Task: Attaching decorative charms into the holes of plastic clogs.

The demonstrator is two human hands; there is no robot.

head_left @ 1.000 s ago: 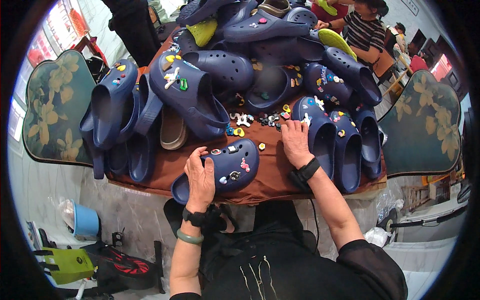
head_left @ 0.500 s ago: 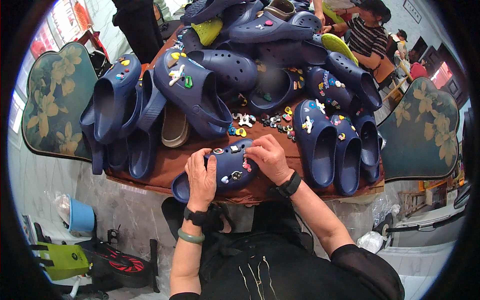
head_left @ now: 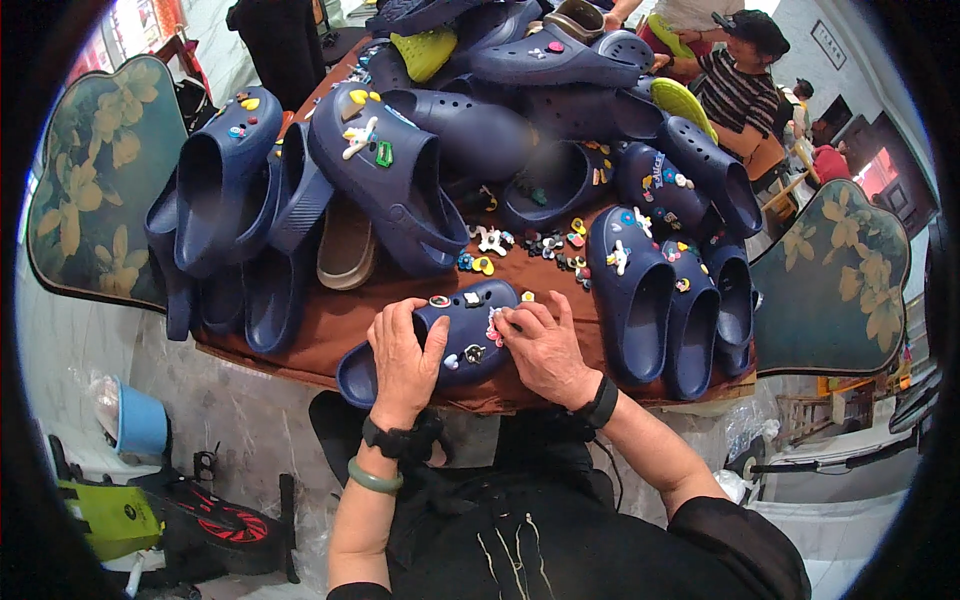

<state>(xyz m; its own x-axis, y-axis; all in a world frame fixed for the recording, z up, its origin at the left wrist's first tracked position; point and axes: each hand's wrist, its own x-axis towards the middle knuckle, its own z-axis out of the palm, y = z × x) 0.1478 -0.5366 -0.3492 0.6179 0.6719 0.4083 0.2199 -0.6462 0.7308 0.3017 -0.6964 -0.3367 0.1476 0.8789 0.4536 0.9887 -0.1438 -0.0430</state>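
A navy clog (head_left: 461, 326) lies at the front edge of the table, its toe pointing right, with several charms set in its upper. My left hand (head_left: 402, 355) is closed around the clog's middle, thumb on the near side and fingers over the far side. At the toe end, my right hand (head_left: 548, 350) pinches a pink and white shoe charm (head_left: 495, 326) against the upper; whether it sits in a hole is hidden by the fingertips. Just beyond the right fingers lies a small yellow and white charm (head_left: 527, 296).
Loose charms (head_left: 492, 240) are scattered behind the clog on the brown tablecloth (head_left: 285, 345). Decorated navy clogs (head_left: 370, 170) are heaped at left and back, with more clogs (head_left: 632, 290) lined up at right. Chair backs (head_left: 100, 180) flank the table. A person (head_left: 740, 85) sits at the far right.
My right hand has shifted slightly right and down, its fingers still at the pink charm. The small yellow and white charm beyond it now shows. My left hand keeps its hold.
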